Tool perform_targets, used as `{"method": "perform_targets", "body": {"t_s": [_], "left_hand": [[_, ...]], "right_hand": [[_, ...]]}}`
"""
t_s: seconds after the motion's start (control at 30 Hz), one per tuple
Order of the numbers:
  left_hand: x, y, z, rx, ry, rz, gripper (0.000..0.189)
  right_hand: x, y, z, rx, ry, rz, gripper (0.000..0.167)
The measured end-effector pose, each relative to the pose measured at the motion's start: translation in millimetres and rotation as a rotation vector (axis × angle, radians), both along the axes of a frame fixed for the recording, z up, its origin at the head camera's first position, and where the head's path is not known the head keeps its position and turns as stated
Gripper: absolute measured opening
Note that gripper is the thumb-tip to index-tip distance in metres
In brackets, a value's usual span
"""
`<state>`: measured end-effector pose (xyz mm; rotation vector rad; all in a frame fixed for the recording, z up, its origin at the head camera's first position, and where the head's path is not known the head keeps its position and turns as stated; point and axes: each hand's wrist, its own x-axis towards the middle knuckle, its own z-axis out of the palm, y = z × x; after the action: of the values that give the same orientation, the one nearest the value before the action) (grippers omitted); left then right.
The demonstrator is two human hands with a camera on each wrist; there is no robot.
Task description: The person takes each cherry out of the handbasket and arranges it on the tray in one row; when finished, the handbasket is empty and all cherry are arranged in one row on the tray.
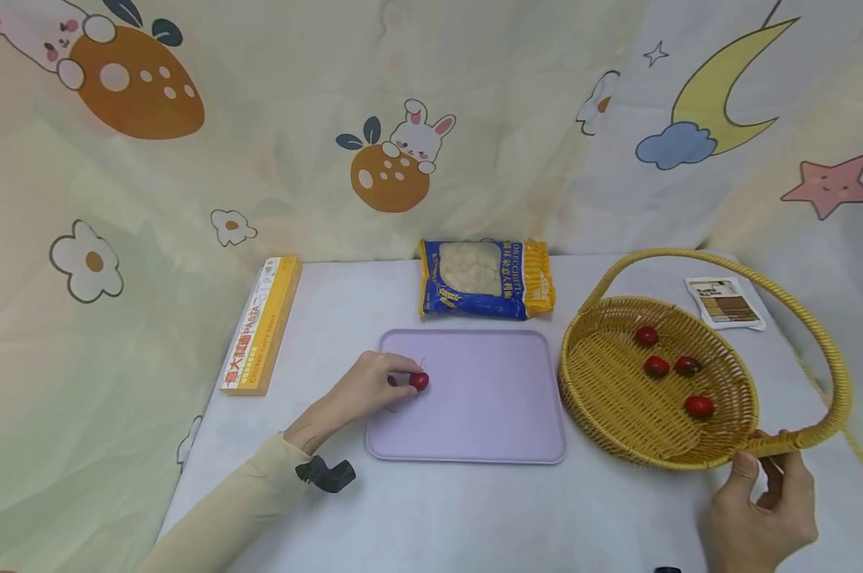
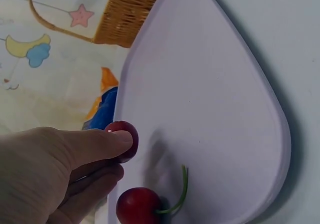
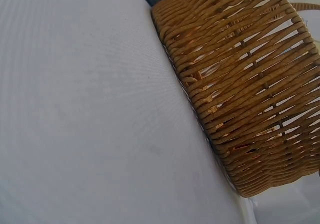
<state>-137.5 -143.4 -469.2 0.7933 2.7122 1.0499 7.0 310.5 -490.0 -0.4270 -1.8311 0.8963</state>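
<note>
Round red cherry [image 1: 420, 381] is pinched in the fingers of the left hand [image 1: 363, 387], near the left edge of the lilac rectangular tray [image 1: 491, 406]; squeeze lightly, while the right hand [image 1: 766, 516] grips the yellow wicker basket [image 1: 610, 390].

Backdrop is light printed fabric [image 1: 517, 183], hung behind and down both sides, soft creases, cream in the middle, greenish at left, greyer at right. Print, left to right: rabbit [image 1: 26, 28] on a big orange fruit [image 1: 138, 87], outlined daisy [image 1: 95, 261], small flower [image 1: 232, 228], second rabbit [image 1: 417, 143] on a smaller fruit [image 1: 388, 192], then yellow crescent moon [image 1: 699, 91] with blue cloud [image 1: 674, 146], pink smiling star [image 1: 826, 187] at far right. The left wrist view catches moon, cloud and star too. Tabletop [image 1: 474, 513] is plain white, meeting the fabric at the back. Lighting is soft, shadows faint.
</note>
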Motion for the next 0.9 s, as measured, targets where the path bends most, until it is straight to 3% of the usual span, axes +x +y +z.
{"method": "perform_targets", "body": {"t_s": [0.37,0.5,0.73,0.9], "left_hand": [[0.9,-0.6,-2.7,-0.101,0.08,-0.059,0.025],[1.8,-1.0,-5.2,-0.125,0.098,-0.059,0.025],[3.2,-2.2,-6.6,-0.144,0.117,-0.055,0.025],[4.8,-2.7,-5.2,-0.156,0.129,-0.054,0.024]], "right_hand": [[-1.7,5.6,-5.9,-0.04,0.046,0.02,0.036],[-1.9,3.5,-5.1,-0.04,0.075,0.034,0.037],[-0.2,1.8,-1.9,-0.02,0.04,0.015,0.036],[-1.2,3.9,-4.9,-0.043,0.078,0.047,0.037]]}}
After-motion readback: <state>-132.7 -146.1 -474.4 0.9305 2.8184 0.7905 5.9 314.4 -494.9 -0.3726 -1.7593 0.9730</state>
